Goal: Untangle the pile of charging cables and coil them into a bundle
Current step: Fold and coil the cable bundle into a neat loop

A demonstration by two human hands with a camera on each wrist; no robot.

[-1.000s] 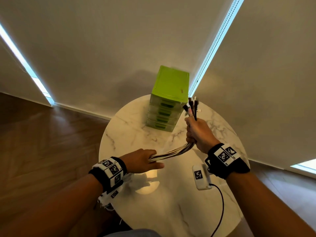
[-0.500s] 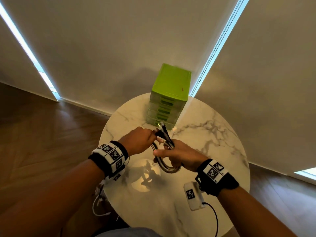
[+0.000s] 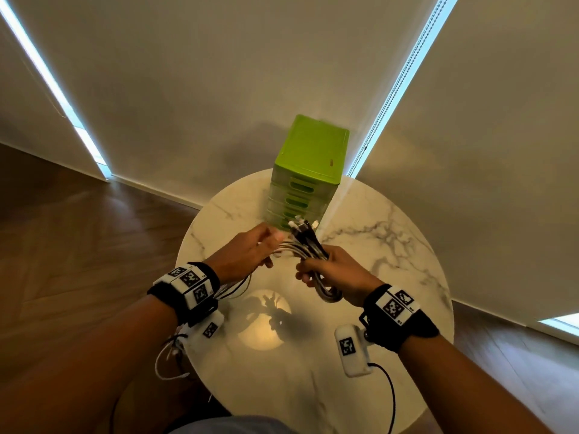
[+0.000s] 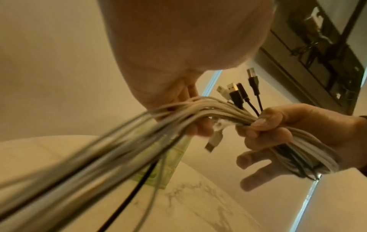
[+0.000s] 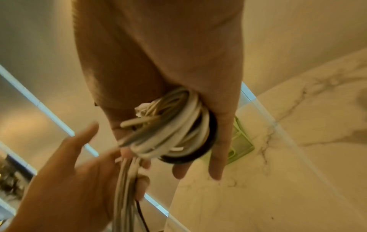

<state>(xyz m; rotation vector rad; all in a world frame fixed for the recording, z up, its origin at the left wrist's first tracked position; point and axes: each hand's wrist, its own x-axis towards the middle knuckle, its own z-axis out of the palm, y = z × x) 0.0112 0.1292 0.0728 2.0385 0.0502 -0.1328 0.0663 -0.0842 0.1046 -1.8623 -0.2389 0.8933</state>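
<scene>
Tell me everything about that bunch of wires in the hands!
The bunch of white, grey and black charging cables is partly wound into a loop that the right hand grips. Black and white USB plugs stick up above its fingers. The loose lengths run through the left hand, which holds them, and trail down past the round marble table.

cables: white and black bundle (image 3: 308, 255) held above round marble table (image 3: 391, 261), plugs fanned upward
right hand (image 3: 336, 274): grips looped part of bundle
left hand (image 3: 247, 252): holds loose strands just beside it
drawer unit: green (image 3: 308, 170), at table's far edge
</scene>
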